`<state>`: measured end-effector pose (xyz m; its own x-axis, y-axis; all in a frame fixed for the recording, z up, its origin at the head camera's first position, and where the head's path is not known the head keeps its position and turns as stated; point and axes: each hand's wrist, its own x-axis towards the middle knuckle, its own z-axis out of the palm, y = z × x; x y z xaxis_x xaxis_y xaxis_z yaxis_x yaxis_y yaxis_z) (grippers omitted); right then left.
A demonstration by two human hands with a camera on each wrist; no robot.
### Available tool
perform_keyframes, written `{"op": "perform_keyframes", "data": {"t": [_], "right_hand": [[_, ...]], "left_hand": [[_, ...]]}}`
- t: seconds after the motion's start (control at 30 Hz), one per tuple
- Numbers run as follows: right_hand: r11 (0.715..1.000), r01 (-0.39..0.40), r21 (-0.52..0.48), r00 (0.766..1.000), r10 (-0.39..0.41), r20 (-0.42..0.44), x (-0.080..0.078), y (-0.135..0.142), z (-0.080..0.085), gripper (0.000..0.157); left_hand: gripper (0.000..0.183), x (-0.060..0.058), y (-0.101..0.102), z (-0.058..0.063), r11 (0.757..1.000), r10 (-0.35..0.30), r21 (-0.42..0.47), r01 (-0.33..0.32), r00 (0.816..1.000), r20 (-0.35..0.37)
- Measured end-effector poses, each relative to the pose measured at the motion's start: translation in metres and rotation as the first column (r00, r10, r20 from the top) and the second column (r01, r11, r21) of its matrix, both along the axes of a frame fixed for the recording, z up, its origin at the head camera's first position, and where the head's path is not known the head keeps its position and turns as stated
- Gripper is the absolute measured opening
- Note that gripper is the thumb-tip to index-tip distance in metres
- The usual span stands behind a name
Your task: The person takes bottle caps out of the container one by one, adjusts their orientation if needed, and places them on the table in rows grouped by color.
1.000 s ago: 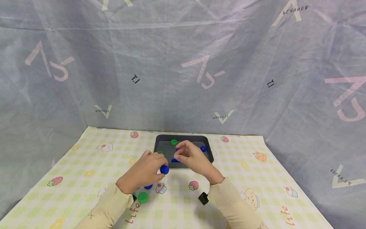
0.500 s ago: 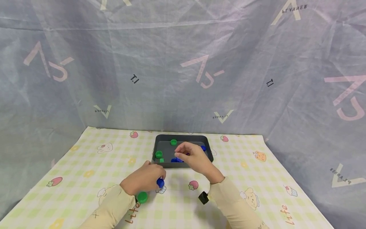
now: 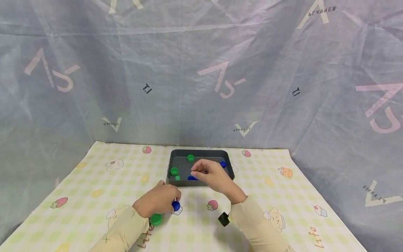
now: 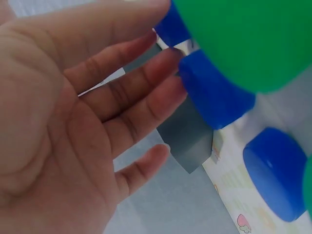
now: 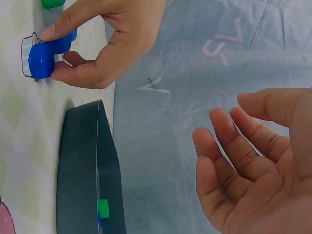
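Note:
My left hand (image 3: 157, 201) is low over the tablecloth, in front of the tray's left corner. Its thumb and a finger pinch a blue bottle cap (image 3: 175, 205), which the right wrist view shows side-on. Another blue cap (image 5: 64, 45) lies just behind that one. A large green cap (image 3: 156, 219) sits beside the left wrist. In the left wrist view, further blue caps (image 4: 275, 173) spread right of the fingers. My right hand (image 3: 211, 173) hovers over the tray, fingers loosely curved, holding nothing; it hides part of the tray's contents.
The dark grey tray (image 3: 201, 153) stands at the table's back middle. Inside are green caps (image 3: 190, 158), a small green piece (image 3: 177, 178) and blue caps (image 3: 223, 164). A black block (image 3: 224, 219) shows by the right wrist. A grey curtain (image 3: 176, 105) hangs behind.
The left hand has come down and toward the front of the table with the blue cap, uncovering the tray's left corner. The right hand has hardly moved.

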<state>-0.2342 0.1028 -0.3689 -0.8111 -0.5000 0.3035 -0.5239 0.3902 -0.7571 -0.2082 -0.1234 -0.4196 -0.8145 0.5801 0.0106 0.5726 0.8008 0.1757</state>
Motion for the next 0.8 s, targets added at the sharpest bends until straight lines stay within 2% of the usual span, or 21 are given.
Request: {"op": "perform_keyframes", "data": {"t": [0.43, 0.67, 0.8], "right_hand": [[0.999, -0.037, -0.005, 0.999, 0.037, 0.004, 0.001, 0.001, 0.000, 0.008], [0.998, -0.068, 0.000, 0.998, 0.068, -0.014, 0.002, -0.001, 0.000, 0.005], [0.996, -0.095, 0.004, 0.995, 0.095, -0.038, 0.003, -0.001, 0.000, 0.003]], "left_hand": [[0.014, -0.004, -0.003, 0.002, 1.000, 0.016, 0.005, -0.016, 1.000, -0.017], [0.011, -0.001, -0.009, 0.016, 0.996, -0.018, 0.083, 0.019, 1.000, -0.012], [0.012, 0.000, -0.012, 0.026, 0.993, -0.043, 0.104, 0.048, 0.998, -0.048]]}}
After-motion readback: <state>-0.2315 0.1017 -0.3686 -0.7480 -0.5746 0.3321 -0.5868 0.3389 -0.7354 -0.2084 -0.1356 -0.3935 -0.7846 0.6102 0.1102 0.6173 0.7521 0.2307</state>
